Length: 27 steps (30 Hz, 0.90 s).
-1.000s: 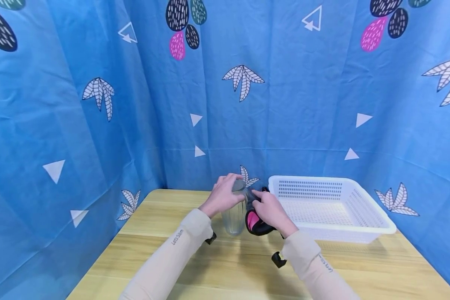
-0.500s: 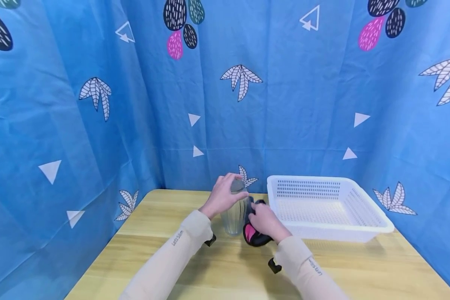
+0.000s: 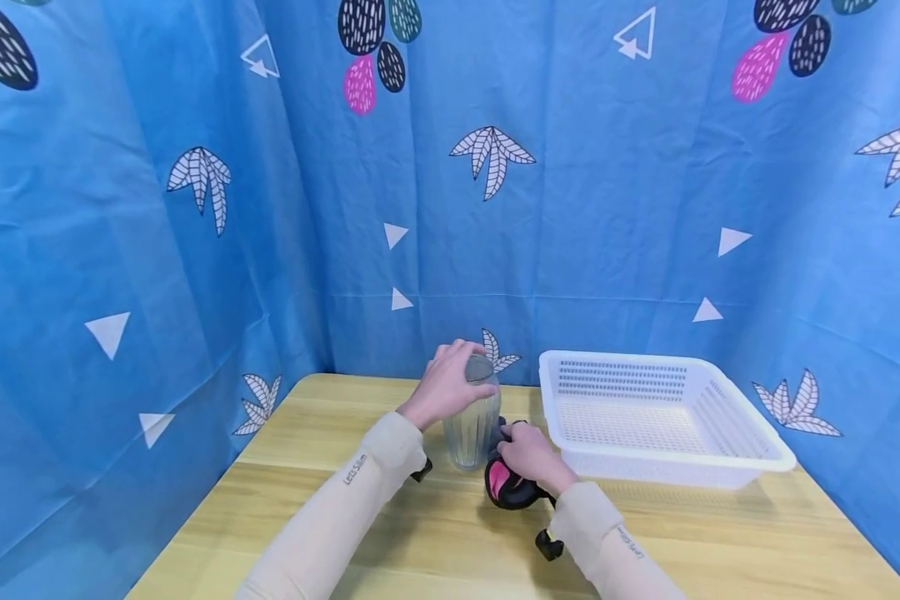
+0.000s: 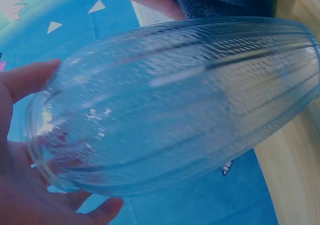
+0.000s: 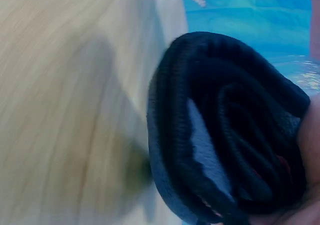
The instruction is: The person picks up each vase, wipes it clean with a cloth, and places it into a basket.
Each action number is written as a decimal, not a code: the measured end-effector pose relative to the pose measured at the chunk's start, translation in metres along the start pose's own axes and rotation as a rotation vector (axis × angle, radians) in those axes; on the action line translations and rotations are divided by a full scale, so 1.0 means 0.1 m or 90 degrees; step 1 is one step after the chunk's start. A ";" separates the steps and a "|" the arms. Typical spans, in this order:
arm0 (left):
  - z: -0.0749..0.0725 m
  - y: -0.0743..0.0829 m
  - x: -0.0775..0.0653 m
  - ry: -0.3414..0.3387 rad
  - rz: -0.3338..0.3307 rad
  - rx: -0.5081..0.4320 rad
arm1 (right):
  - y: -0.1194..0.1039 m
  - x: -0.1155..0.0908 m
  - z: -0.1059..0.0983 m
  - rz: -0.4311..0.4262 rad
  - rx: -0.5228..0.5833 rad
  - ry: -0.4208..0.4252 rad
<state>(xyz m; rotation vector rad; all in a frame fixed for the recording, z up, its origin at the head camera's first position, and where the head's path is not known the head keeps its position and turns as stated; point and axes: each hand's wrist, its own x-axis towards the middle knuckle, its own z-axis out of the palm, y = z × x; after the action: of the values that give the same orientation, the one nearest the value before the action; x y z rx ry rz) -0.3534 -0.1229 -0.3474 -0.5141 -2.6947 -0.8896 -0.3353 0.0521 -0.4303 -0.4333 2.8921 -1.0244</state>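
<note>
A clear ribbed glass vase [image 3: 471, 437] stands upright on the table. My left hand [image 3: 450, 385] grips it round its top end, thumb and fingers spread on opposite sides. In the left wrist view the glass vase [image 4: 175, 110] fills most of the picture. Just right of it, my right hand [image 3: 531, 457] holds a rolled-up dark cloth piece [image 3: 512, 492] with black edging and a pink inner side. Seen from the right wrist, the cloth roll [image 5: 172, 115] shows its coiled layers end-on. Most of my right fingers are hidden.
A white perforated plastic basket [image 3: 667, 471] stands on the right of the wooden table [image 3: 285, 508], close to my right hand. Nothing shows inside it. A blue patterned curtain [image 3: 585, 208] hangs behind and along both sides.
My right hand has drawn the cloth roll nearer to me and lower, away from the basket's far corner. The left hand stays on the vase, which stands where it was.
</note>
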 end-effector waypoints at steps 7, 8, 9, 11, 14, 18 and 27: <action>-0.04 0.03 0.00 -0.031 0.006 -0.022 | -0.20 -0.07 -0.31 -0.037 0.055 0.054; -0.03 0.02 0.00 -0.029 0.006 -0.027 | -0.22 -0.07 -0.35 -0.047 0.062 0.062; -0.02 0.00 0.00 -0.027 0.007 -0.033 | -0.25 -0.07 -0.39 -0.059 0.066 0.075; 0.00 -0.03 0.00 -0.018 0.010 -0.038 | -0.30 -0.06 -0.47 -0.087 0.069 0.107; 0.03 -0.07 0.01 -0.002 0.016 -0.050 | -0.37 -0.05 -0.56 -0.126 0.070 0.152; 0.06 -0.11 0.03 0.018 0.024 -0.060 | -0.41 -0.02 -0.59 -0.139 0.077 0.181; 0.09 -0.14 0.05 0.015 0.027 -0.069 | -0.21 0.13 -0.23 -0.055 -0.019 0.107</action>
<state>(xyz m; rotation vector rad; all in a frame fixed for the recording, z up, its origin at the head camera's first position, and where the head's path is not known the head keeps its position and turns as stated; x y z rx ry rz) -0.3646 -0.1266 -0.3600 -0.5780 -2.6144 -1.0282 -0.3458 0.0475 -0.3986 -0.5010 3.0651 -1.0813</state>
